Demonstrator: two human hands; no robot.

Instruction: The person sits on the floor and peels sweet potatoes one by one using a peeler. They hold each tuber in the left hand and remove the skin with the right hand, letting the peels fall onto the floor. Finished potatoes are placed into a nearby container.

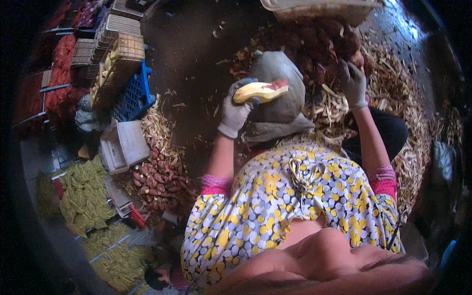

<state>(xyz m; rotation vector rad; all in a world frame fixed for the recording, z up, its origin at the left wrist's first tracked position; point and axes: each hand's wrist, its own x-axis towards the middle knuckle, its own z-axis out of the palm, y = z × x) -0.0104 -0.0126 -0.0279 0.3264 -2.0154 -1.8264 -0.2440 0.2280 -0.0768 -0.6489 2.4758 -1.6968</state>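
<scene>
My left hand (236,107), in a pale glove with bluish fingertips, grips a partly peeled sweet potato (260,92). Most of its flesh shows pale yellow, with a strip of red skin left near the right end. Behind it is a grey cloth cover (282,88) over my leg. My right hand (354,84), gloved too, is raised at the near edge of a heap of red-skinned sweet potatoes (313,46). Its fingers are bent, and whether they hold a small tool is hidden. Pale peel strips (330,103) lie just left of the right wrist.
A whitish plastic tub (320,11) stands beyond the heap. Peelings (409,147) cover the floor to my right. Leftward are more sweet potatoes (158,184), a white crate (127,143), a blue crate (134,94), stacked crates (120,51) and mesh sacks (84,195). Another person's head (156,276) shows lower left.
</scene>
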